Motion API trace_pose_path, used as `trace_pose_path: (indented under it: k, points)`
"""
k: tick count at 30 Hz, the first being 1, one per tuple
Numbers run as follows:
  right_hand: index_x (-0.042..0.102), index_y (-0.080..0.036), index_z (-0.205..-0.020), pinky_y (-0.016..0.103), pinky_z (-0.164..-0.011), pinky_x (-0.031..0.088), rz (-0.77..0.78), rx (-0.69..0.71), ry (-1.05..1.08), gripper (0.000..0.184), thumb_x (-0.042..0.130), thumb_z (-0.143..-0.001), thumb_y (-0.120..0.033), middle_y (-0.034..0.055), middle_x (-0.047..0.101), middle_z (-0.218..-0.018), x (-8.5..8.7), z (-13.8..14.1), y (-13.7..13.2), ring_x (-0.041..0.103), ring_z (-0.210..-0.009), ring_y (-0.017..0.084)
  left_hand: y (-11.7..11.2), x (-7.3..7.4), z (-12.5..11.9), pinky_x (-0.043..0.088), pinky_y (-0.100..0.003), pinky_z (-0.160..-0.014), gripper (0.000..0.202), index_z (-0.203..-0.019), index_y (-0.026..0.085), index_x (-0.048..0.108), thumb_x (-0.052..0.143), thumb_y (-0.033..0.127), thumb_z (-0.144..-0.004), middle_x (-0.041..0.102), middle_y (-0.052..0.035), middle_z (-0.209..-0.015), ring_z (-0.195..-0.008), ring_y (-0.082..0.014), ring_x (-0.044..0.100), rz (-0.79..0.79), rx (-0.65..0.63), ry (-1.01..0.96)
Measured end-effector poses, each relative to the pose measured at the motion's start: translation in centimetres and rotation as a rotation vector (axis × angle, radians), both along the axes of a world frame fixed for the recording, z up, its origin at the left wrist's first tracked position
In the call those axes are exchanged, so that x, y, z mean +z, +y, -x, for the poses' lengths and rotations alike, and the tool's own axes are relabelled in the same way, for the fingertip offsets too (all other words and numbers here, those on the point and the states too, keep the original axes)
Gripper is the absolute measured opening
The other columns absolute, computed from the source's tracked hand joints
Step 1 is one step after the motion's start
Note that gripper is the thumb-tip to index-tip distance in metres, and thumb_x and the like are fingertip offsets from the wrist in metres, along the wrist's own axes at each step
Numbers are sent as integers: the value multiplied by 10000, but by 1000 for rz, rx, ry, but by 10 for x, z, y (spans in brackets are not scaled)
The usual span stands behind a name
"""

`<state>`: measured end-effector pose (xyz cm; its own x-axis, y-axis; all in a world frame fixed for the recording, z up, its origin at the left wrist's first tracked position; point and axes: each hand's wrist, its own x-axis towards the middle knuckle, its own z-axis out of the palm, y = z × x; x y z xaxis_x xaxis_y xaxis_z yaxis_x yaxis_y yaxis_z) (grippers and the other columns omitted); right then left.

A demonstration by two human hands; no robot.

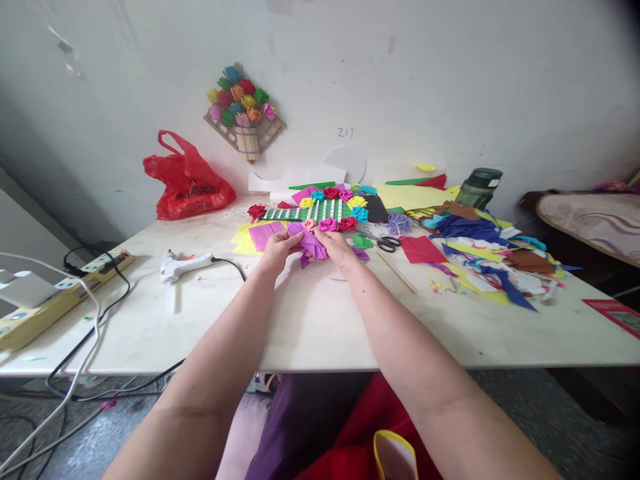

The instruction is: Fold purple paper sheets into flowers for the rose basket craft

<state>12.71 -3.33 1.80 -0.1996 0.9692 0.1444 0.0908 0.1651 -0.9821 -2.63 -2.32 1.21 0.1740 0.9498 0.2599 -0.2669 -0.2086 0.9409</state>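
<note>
Both my hands meet over the middle of the white table (310, 320). My left hand (278, 249) and my right hand (338, 248) each pinch a piece of purple paper (311, 244) between them, fingers closed on its folds. Just behind the paper lies a green and white striped panel (305, 213) edged with small paper roses in red, pink, yellow and blue. A sheet of magenta paper (266, 234) lies flat beside my left hand.
A white glue gun (184, 265) lies to the left, its cord trailing. A power strip (55, 297) sits at the left edge. Scissors (386, 243), a wooden stick (396, 270) and several paper scraps (480, 257) spread right. A red bag (186, 181) leans on the wall.
</note>
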Motion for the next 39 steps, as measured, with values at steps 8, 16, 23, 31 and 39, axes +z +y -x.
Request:
trace_pose_path:
  k: [8,16,23,31,39]
  points:
    - [588,-149,-651,215,-432,460,36,-22,95,205,619,-735,-334,19,621,-551,4,2,-6,564,-447,111,-1,1,-1,496,-283,-706,263,-723,108,610,705,328,-616,633,-22,-662,-624,-117,605,12,14,-15]
    - [602,-129,-661,203,-413,461,45,127,38,120,640,-715,-229,23,614,-516,6,-8,-5,556,-433,106,-2,8,14,519,-275,-587,328,-809,114,612,712,357,-614,644,-34,-662,-567,-126,606,88,-32,94]
    - [608,-121,-639,205,-398,463,49,194,-37,160,677,-683,-258,19,604,-489,8,-13,-6,554,-418,110,1,6,21,460,-226,-464,297,-636,113,604,724,382,-596,611,-42,-524,-436,-111,558,34,-83,312]
    - [614,-123,-657,214,-403,479,54,220,-64,164,679,-682,-271,19,609,-481,9,-15,-8,552,-387,111,0,9,24,478,-235,-497,269,-653,132,639,744,365,-572,643,-48,-588,-494,-124,579,31,-121,357]
    - [631,-112,-692,191,-386,446,28,235,-61,232,653,-704,-343,36,638,-547,9,-16,-7,568,-411,108,3,5,24,497,-271,-535,276,-662,121,649,760,345,-546,646,-54,-600,-534,-152,603,6,-173,389]
